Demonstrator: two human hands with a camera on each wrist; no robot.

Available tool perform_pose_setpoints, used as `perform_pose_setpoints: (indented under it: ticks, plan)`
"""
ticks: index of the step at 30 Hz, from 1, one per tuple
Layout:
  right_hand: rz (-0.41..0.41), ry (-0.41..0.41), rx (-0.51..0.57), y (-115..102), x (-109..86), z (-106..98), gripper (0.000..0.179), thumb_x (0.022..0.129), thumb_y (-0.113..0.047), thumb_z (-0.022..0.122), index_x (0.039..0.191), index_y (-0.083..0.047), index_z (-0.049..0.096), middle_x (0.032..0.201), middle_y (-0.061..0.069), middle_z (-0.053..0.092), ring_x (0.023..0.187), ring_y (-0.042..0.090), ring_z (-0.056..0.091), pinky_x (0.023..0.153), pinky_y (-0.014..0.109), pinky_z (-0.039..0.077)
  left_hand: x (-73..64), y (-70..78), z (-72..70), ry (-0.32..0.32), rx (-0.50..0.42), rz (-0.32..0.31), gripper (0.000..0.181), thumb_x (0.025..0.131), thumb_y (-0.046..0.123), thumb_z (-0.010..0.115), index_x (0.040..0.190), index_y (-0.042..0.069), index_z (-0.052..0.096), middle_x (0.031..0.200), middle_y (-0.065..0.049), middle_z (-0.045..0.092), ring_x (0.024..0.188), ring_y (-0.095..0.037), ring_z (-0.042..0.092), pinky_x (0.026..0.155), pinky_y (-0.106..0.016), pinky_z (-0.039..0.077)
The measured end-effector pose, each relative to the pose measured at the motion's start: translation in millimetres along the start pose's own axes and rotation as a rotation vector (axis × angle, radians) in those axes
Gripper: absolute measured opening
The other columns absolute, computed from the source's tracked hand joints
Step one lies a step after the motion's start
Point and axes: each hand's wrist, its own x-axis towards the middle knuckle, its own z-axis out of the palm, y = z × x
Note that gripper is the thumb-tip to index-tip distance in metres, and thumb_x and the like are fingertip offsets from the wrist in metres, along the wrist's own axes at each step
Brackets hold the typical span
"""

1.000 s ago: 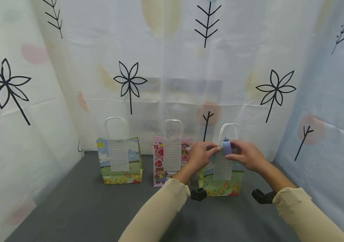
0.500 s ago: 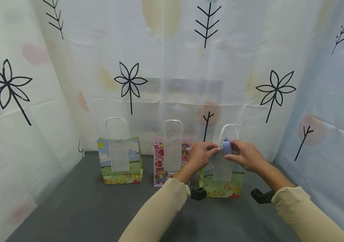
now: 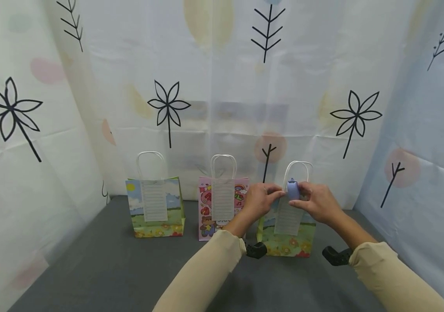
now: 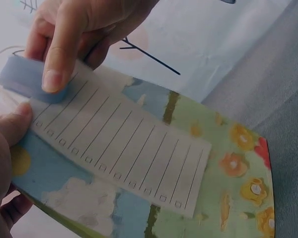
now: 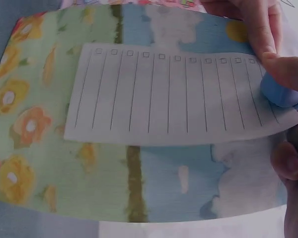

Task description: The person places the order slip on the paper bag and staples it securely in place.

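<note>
A small blue stapler [image 3: 293, 190] is gripped by my right hand [image 3: 317, 200] at the top edge of the right-hand paper gift bag [image 3: 288, 247]. Between stapler and bag front hangs a white lined checklist sheet [image 5: 164, 94]; the stapler covers its upper end in both wrist views. My left hand [image 3: 259, 199] pinches the bag's top edge and the sheet's upper corner, just left of the stapler. Sky, clouds and flowers [image 4: 256, 188] are printed on the bag, and its white handle [image 3: 298, 164] stands up behind my hands. The stapler's far end is hidden.
A pink cartoon gift bag [image 3: 205, 216], partly behind my left forearm, stands in the middle with a lined sheet [image 3: 223, 199] on its front. Another landscape gift bag [image 3: 175, 212] with a sheet [image 3: 154, 200] stands at left. A patterned curtain surrounds the dark grey table [image 3: 101, 268].
The bag's lower part has swung slightly toward me and the sheet's lower end has drifted a little left. Both hands stay nearly in place, still holding the bag top and stapler.
</note>
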Motion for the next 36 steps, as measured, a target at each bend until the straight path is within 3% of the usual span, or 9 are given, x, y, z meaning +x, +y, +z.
perform_pose_setpoints:
  ticks: [7,17,26,30,33,36]
  plan:
    - [-0.009,0.009,0.015,-2,0.3,-1,0.037,0.081,-0.012,0.08,0.107,0.008,0.064,0.097,0.023,0.069,0.082,0.033,0.069,0.066,0.046,0.053,-0.6,-1.0,0.7,0.003,0.005,-0.005,0.02,0.09,0.035,0.069,0.099,0.02,0.078,0.095,0.009,0.072,0.08,-0.003,0.061,0.067,-0.02,0.045]
    - [-0.029,-0.035,-0.012,-1,2.5,-4,0.037,0.082,-0.013,0.079,0.108,0.008,0.063,0.096,0.02,0.07,0.079,0.027,0.068,0.065,0.042,0.054,1.6,-2.6,2.0,0.018,0.017,0.003,0.02,0.09,0.036,0.069,0.098,0.02,0.078,0.094,0.01,0.072,0.078,-0.002,0.06,0.066,-0.019,0.044]
    - [0.077,-0.069,0.04,-4,-1.1,-5,0.048,0.085,-0.019,0.077,0.12,0.006,0.057,0.105,0.022,0.065,0.078,0.026,0.066,0.065,0.043,0.053,2.9,-3.0,2.3,0.02,0.006,0.005,0.02,0.09,0.035,0.068,0.098,0.019,0.078,0.096,0.009,0.071,0.081,-0.003,0.06,0.068,-0.02,0.044]
    - [0.094,-0.027,0.086,-5,-4.3,-4,0.047,0.086,-0.016,0.076,0.123,0.003,0.056,0.115,0.025,0.063,0.087,0.036,0.068,0.07,0.048,0.054,3.6,-2.6,3.1,0.015,0.02,0.003,0.021,0.09,0.036,0.068,0.099,0.02,0.078,0.096,0.01,0.071,0.081,-0.002,0.059,0.068,-0.019,0.044]
    - [0.088,0.019,0.1,-6,-6.8,-4,0.046,0.085,-0.016,0.077,0.122,0.002,0.057,0.114,0.023,0.063,0.087,0.035,0.069,0.07,0.048,0.054,4.4,-2.3,3.6,0.012,0.007,-0.004,0.021,0.089,0.036,0.068,0.099,0.02,0.078,0.097,0.01,0.071,0.08,-0.001,0.058,0.066,-0.019,0.043]
    - [0.081,0.064,0.1,-5,-10.3,-5,0.046,0.084,-0.015,0.078,0.121,0.002,0.057,0.101,0.019,0.065,0.068,0.024,0.067,0.058,0.037,0.052,4.4,-2.1,3.4,0.014,-0.018,-0.013,0.021,0.089,0.036,0.069,0.098,0.019,0.079,0.096,0.01,0.072,0.078,0.0,0.058,0.065,-0.019,0.043]
